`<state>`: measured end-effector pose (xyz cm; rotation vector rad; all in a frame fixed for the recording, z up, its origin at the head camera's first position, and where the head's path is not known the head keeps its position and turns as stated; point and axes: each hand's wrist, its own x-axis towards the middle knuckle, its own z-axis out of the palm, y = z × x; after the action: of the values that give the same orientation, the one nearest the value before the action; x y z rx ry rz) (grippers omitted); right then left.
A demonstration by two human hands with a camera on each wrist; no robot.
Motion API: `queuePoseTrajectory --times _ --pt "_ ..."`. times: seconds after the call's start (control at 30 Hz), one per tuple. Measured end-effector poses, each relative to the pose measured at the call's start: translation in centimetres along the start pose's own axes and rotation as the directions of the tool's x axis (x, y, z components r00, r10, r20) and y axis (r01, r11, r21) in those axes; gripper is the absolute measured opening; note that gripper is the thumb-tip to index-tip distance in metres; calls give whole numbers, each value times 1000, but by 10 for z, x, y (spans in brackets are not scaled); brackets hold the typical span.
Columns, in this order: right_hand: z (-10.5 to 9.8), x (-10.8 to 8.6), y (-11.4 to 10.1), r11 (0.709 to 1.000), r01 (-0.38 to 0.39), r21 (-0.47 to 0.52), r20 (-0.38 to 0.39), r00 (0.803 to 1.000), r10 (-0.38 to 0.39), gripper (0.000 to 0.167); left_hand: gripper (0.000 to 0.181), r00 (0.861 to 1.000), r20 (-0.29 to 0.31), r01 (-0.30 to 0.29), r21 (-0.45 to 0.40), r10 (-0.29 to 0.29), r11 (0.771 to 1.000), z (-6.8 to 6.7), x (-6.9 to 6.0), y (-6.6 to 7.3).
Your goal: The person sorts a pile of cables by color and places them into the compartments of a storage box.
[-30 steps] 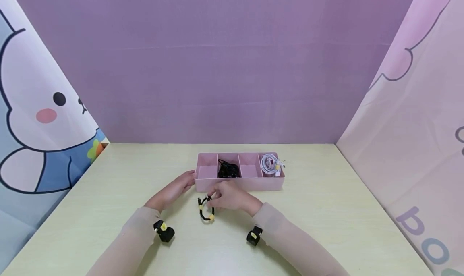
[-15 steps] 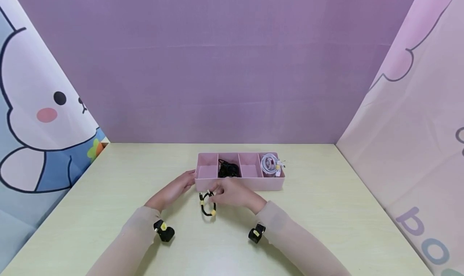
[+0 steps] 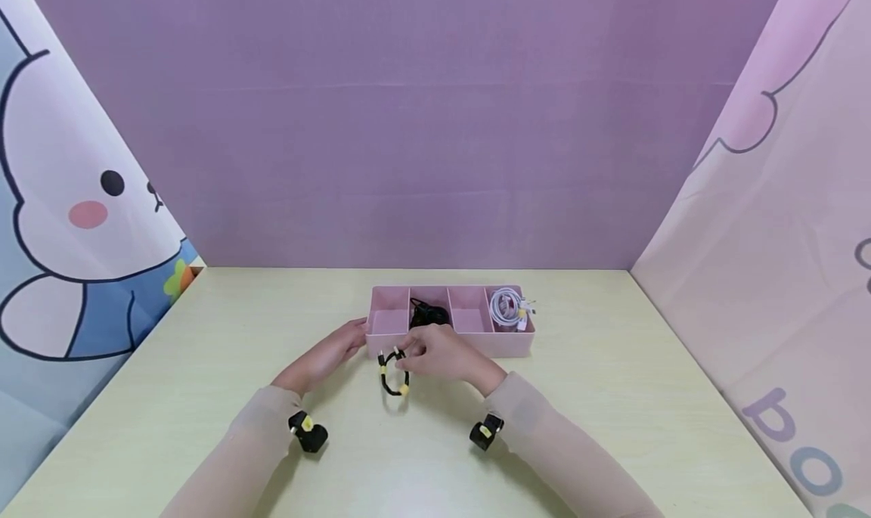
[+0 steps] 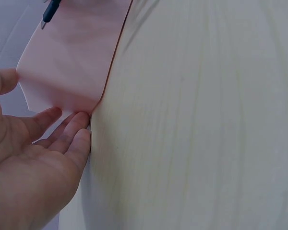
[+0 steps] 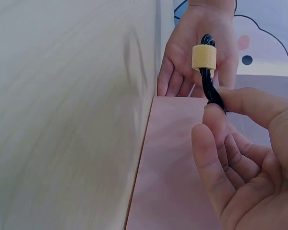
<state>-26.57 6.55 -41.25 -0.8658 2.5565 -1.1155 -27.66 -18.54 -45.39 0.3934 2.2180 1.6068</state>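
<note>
Between thumb and fingertips my right hand (image 3: 445,355) pinches a looped black cable (image 3: 393,393), bound with yellow ties. It hangs in front of the pink divided box (image 3: 493,345), its loop below the fingers. A yellow tie (image 5: 204,57) wraps the black strands in the right wrist view. Against the box's left end rests my left hand (image 3: 331,357), fingertips touching the end wall and thumb at the upper edge in the left wrist view. A metal-tipped cable plug (image 4: 49,13) shows there too. The first and third compartments from the left are bare.
In the second compartment lies a black cable bundle (image 3: 427,314). A coiled white cable (image 3: 506,308) fills the rightmost one, its plug poking over the right rim. The box stands on a pale wooden table (image 3: 592,397), with a purple panel (image 3: 435,140) behind.
My right hand has risen and moved slightly right and away from me, carrying the looped black cable off the table towards the box. The left hand and box have stayed put.
</note>
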Motion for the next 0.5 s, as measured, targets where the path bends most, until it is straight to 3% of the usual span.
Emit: queuePoseTrajectory --times 0.5 --pt "-10 1 0 1000 9 -1 -43 999 -9 30 71 1000 3 -2 15 1 1000 -2 0 -1"
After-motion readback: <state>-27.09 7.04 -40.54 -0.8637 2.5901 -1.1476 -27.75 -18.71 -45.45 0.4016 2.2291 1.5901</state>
